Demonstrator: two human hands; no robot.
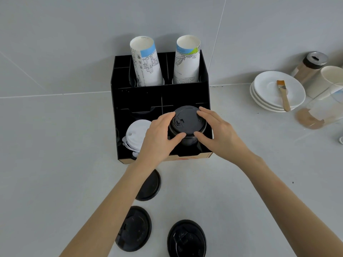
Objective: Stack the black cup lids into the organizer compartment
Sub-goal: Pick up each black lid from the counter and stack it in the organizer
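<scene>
A black organizer (122,101) stands against the wall on the grey counter. A stack of black cup lids (187,125) sits in its front right compartment. My left hand (159,138) grips the stack's left side and my right hand (217,134) its right side, fingers and thumbs wrapped around it. Three loose black lids lie on the counter in front: one (151,186) partly under my left forearm, one (134,229) lower left, one (186,239) at the bottom edge.
White lids (136,134) fill the front left compartment. Two stacks of paper cups (146,62) stand in the back compartments. At the right are stacked white saucers (267,97) with a brush (283,95), a shaker (310,66), a white cup (326,78) and a glass jar (323,110).
</scene>
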